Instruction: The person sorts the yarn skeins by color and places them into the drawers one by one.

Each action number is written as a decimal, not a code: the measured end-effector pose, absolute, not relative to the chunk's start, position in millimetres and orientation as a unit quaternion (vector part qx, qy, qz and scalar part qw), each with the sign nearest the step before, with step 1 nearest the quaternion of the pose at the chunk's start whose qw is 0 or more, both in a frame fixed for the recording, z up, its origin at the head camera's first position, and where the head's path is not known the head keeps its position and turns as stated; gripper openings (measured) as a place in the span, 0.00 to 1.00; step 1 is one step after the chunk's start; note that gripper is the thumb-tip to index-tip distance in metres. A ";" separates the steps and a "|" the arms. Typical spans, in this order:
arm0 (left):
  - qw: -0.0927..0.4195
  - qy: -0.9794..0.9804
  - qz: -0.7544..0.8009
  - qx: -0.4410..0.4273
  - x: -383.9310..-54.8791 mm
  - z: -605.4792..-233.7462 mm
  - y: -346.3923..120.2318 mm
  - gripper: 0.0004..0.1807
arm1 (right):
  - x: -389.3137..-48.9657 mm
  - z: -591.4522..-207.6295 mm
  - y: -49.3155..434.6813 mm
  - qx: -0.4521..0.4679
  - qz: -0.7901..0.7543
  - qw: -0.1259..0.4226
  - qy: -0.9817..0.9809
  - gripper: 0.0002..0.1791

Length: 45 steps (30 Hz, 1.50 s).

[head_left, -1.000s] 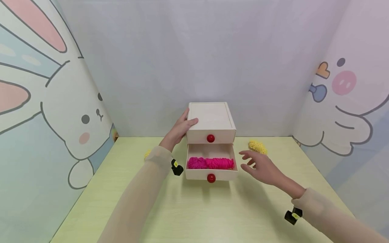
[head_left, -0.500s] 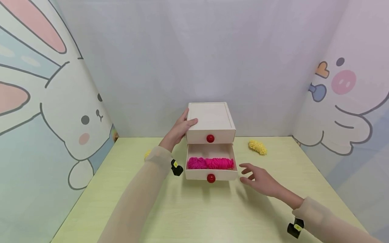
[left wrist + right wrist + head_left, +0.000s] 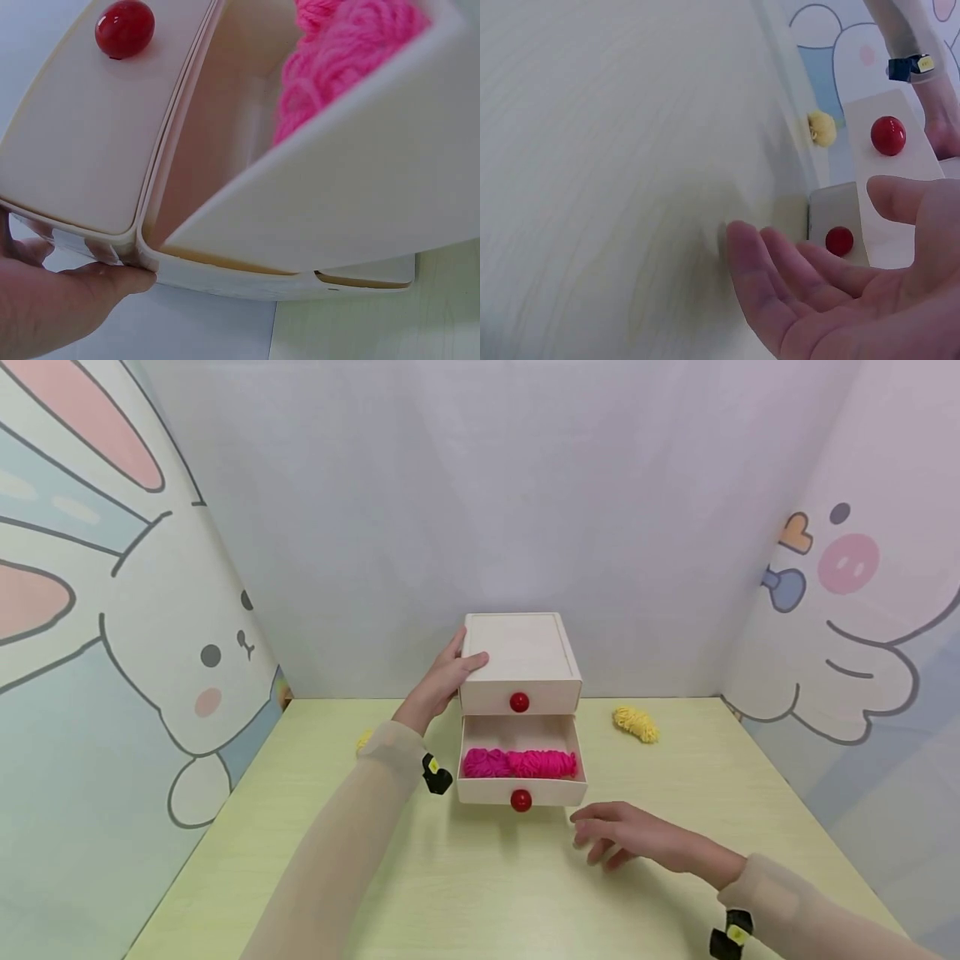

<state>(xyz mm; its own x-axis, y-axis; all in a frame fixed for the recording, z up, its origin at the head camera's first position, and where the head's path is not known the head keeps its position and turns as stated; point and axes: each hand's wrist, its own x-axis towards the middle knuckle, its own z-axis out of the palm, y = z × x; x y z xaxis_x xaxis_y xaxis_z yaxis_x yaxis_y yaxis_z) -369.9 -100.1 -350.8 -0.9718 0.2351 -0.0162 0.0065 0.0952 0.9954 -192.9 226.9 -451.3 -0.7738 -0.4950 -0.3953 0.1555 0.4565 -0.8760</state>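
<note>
A white drawer cabinet [image 3: 517,647] with red knobs stands at the back middle of the table. One drawer [image 3: 522,792] is pulled out beneath the closed top drawer [image 3: 82,127]. Two bundles of pink yarn, one magenta [image 3: 486,763] and one brighter pink [image 3: 543,764], lie side by side in it. The right wrist view shows another knob [image 3: 839,241] on a closed drawer lower down. My left hand [image 3: 438,683] grips the cabinet's left side, thumb on the top edge. My right hand [image 3: 633,835], fingers loosely bent and holding nothing, hovers above the table, right of the drawer front.
A yellow yarn bundle [image 3: 636,724] lies on the table [image 3: 465,893] right of the cabinet. Another yellow bundle [image 3: 363,740] shows partly behind my left sleeve. A pale curtain [image 3: 510,510] hangs behind, with cartoon-printed side panels left and right.
My right hand has moved down toward me and slightly left, from beside the drawer to below its front right corner. The left hand, cabinet and yarn have stayed put.
</note>
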 end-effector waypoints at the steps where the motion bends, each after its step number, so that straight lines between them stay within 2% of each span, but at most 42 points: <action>1: 0.085 0.736 0.667 0.082 -369.9 -350.9 -100.3 0.48 | -192.4 -451.5 225.1 -0.106 -0.520 0.332 0.780 0.32; 8: 0.086 0.735 0.668 0.081 -369.5 -350.4 -100.4 0.49 | -188.8 -456.7 209.2 -0.109 -0.609 0.403 0.675 0.31; 13: 0.088 0.734 0.669 0.081 -368.7 -350.1 -100.7 0.49 | -187.3 -460.2 194.6 -0.119 -0.636 0.418 0.637 0.33; 31: 0.088 0.732 0.670 0.083 -366.9 -349.5 -100.5 0.49 | -189.8 -457.7 147.0 -0.056 -0.717 0.376 0.584 0.37; 39: 0.088 0.735 0.667 0.081 -366.2 -348.5 -99.6 0.49 | -191.9 -457.9 139.0 -0.040 -0.740 0.364 0.564 0.30; 45: 0.088 0.736 0.667 0.077 -366.6 -348.6 -99.8 0.48 | -194.3 -456.6 133.6 -0.037 -0.751 0.357 0.554 0.30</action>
